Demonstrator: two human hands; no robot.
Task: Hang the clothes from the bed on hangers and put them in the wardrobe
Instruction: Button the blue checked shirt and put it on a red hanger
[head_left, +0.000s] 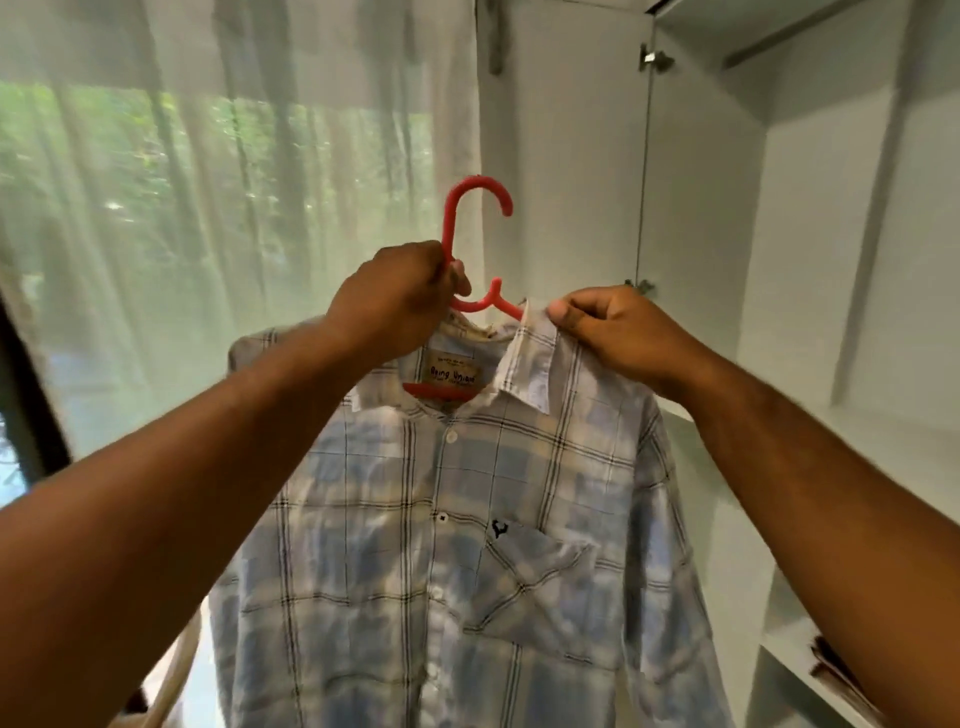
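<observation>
a plaid shirt on a red hanger is hanging mid-view, filling the space below and between the left hand and the right hand, which are holding it up. free room is opening to the right, inside the white wardrobe above its shelf. the wardrobe's open door is standing behind the hook, with a hinge jutting at its edge. a sheer curtain is closing off the left.

Sheer curtain w/ daylit window.
</observation>
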